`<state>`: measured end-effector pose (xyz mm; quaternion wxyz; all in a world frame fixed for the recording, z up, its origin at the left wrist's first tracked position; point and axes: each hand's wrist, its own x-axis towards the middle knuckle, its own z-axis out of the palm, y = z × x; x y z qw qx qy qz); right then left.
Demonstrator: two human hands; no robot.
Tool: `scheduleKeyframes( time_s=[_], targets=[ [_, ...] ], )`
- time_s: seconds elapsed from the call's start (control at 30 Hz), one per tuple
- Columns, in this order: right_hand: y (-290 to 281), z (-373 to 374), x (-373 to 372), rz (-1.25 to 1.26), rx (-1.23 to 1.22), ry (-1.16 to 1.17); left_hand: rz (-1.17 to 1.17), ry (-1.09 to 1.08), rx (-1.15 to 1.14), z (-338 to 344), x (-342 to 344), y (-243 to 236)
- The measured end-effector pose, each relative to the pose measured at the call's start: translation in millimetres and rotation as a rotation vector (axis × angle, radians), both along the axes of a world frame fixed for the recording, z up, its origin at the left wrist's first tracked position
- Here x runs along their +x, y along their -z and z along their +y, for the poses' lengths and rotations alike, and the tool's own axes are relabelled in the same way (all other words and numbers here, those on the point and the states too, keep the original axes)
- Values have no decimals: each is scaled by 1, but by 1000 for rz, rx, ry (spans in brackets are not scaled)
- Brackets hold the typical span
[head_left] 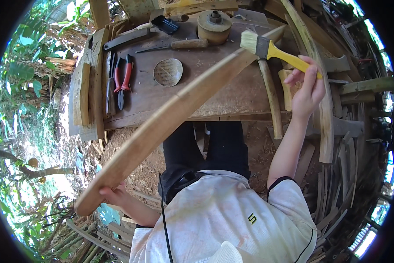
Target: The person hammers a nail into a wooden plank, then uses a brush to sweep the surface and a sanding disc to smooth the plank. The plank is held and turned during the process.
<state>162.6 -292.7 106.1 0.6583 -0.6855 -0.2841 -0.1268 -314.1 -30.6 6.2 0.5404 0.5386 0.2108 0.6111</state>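
Long wooden board [179, 103] slants across my view, its near end low on my left, its far end over the workbench [232, 98] toward the upper right; I cannot tell whether it rests on the benchtop. My left hand [114, 195] grasps it near its lower end, thumb on the side facing me, most of the other fingers hidden behind the wood. My right hand [308, 94] grips the yellow handle of a paintbrush [273, 51], whose pale bristles point left beside the board's far part. The brush's metal band overlaps the wood in my view, but I cannot tell whether they touch.

On the bench, left of the board, lie red-handled pliers [127, 79], a roundish wooden piece [167, 72] and a slim tool with a wooden handle [189, 44]. Behind them are a black tray [165, 25] and a round container [214, 31].
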Motion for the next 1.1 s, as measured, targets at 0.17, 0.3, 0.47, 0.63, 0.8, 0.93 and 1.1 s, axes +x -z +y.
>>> scheduleKeyframes(
  time_s=[0.17, 0.3, 0.47, 0.63, 0.8, 0.93, 1.1],
  targets=[
    [5, 13, 15, 103, -50, 86, 79, -162, 16, 1, -14, 23],
    [2, 11, 10, 52, -103, -44, 521, -504, 685, 11, -18, 37],
    [6, 7, 51, -26, -439, 313, 609, -656, 883, 17, -11, 36],
    [-1, 7, 39, 125, -304, -78, 542, -665, 928, 23, -15, 38],
    [17, -6, 113, 116, -350, 161, 338, -408, 701, 27, -19, 52],
    [14, 8, 109, -191, -699, 327, 583, -611, 823, 19, -17, 48],
    [5, 5, 112, -19, -469, 4, 516, -569, 732, 20, -25, 61]
  ],
)
